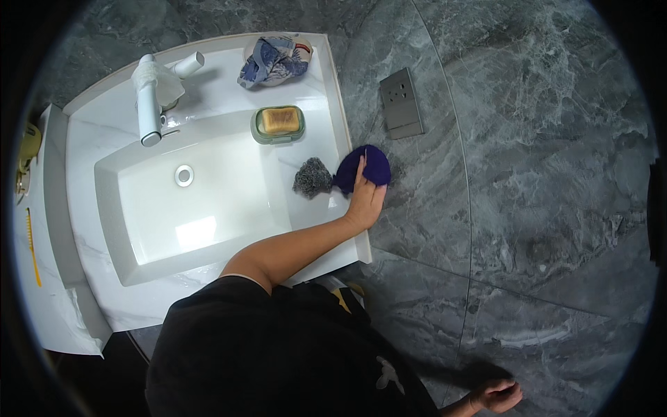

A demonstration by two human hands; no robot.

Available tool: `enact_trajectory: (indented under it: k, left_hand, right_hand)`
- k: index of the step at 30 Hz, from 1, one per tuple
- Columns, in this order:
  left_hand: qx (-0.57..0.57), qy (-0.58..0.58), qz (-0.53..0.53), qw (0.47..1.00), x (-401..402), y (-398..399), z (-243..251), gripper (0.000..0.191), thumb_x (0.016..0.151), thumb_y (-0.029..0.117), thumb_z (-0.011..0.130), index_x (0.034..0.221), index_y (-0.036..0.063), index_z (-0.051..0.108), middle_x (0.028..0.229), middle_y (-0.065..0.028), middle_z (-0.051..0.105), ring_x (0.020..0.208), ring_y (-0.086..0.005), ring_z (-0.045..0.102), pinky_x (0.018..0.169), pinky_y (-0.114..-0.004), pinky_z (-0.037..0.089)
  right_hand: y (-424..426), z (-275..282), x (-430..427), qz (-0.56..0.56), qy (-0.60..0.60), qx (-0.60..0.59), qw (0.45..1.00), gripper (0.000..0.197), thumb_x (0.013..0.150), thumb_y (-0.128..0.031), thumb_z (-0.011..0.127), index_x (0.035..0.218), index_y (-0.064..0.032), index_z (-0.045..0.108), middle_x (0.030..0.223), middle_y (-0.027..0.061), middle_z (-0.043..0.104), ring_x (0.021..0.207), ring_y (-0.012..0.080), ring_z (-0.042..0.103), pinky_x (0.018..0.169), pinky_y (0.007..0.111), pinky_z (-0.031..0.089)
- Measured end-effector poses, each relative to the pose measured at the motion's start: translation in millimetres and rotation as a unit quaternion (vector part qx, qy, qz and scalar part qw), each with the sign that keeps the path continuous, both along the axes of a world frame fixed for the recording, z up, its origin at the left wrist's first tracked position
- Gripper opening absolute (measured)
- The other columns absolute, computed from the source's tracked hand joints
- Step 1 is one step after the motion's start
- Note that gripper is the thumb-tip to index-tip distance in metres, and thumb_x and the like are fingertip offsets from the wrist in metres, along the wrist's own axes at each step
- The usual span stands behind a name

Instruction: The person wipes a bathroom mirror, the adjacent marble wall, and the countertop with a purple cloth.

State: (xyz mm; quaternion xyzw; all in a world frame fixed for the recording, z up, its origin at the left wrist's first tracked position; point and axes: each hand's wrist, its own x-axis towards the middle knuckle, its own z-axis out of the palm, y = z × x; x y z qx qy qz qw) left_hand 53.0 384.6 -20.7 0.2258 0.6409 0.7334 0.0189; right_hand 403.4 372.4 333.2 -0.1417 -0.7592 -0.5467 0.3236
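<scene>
My left hand (366, 204) holds a purple cloth (376, 166) spread under its fingers, at the right edge of the washbasin counter against the grey marble-look wall. One finger lies extended over the cloth. Just left of the cloth, a steel wool scourer (312, 178) sits on the white counter (307, 219); the two look to be touching or nearly so. Down at the lower right, apart from the counter, is my right hand (499, 396). Its fingers are curled in, and nothing shows in them.
A white sink basin (203, 208) has a white faucet (150, 112) behind it. A soap bar (280, 120) rests in a green soap dish (278, 139). Behind lies a crumpled blue patterned cloth (276, 60). A socket plate (402, 103) is on the wall. A yellow toothbrush (33, 247) lies far left.
</scene>
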Motion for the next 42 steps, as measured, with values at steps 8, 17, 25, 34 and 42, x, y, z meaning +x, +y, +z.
enact_trajectory:
  k: [8, 17, 25, 34, 42]
  left_hand:
    - [-0.007, 0.052, 0.115, 0.992, -154, 24, -4, 0.038, 0.090, 0.017, 0.046, 0.117, -0.0087, 0.051, 0.129, -0.0322, 0.045, 0.125, -0.0525, 0.032, 0.110, -0.053, 0.022]
    - [0.027, 0.054, -0.059, 0.996, -7, -17, 14, 0.043, 0.088, 0.007, 0.051, 0.127, -0.0101, 0.046, 0.151, -0.0302, 0.014, 0.140, -0.0452, 0.014, 0.115, -0.044, 0.014]
    - [0.122, 0.009, -0.029, 0.992, -31, -80, 106, 0.028, 0.092, 0.010, 0.044, 0.111, -0.0061, 0.057, 0.096, -0.0208, 0.062, 0.082, -0.0326, 0.060, 0.076, -0.037, 0.047]
    - [0.171, 0.067, 0.179, 0.967, -152, 34, 214, 0.035, 0.097, 0.020, 0.040, 0.115, -0.0089, 0.044, 0.114, -0.0259, 0.052, 0.105, -0.0402, 0.050, 0.095, -0.046, 0.037]
    - [0.120, 0.103, 0.031, 0.987, -38, 3, 182, 0.043, 0.098, 0.010, 0.039, 0.133, -0.0137, 0.032, 0.137, -0.0318, 0.034, 0.130, -0.0445, 0.033, 0.110, -0.042, 0.023]
  right_hand:
    - [7, -1, 1, 0.044, -0.003, -0.028, 0.999, 0.013, 0.092, -0.004, 0.051, 0.087, 0.0076, 0.056, 0.071, 0.0152, 0.052, 0.056, 0.0285, 0.046, 0.051, 0.038, 0.038]
    - [1, -1, -6, 0.016, -0.021, 0.043, 0.999, 0.013, 0.092, -0.004, 0.051, 0.085, 0.0065, 0.055, 0.068, 0.0150, 0.050, 0.055, 0.0312, 0.044, 0.051, 0.040, 0.037]
    - [5, -1, 12, -0.006, -0.017, -0.005, 1.000, 0.015, 0.091, -0.004, 0.050, 0.088, 0.0079, 0.057, 0.072, 0.0170, 0.054, 0.060, 0.0349, 0.048, 0.056, 0.044, 0.041]
    - [15, -10, 42, -0.027, 0.019, 0.006, 0.999, 0.011, 0.088, -0.003, 0.054, 0.091, 0.0053, 0.060, 0.084, 0.0181, 0.062, 0.075, 0.0386, 0.059, 0.077, 0.047, 0.050]
    - [-3, -7, 26, -0.086, 0.015, 0.011, 0.996, 0.025, 0.091, -0.023, 0.052, 0.082, -0.0007, 0.060, 0.073, 0.0159, 0.054, 0.062, 0.0360, 0.051, 0.058, 0.046, 0.043]
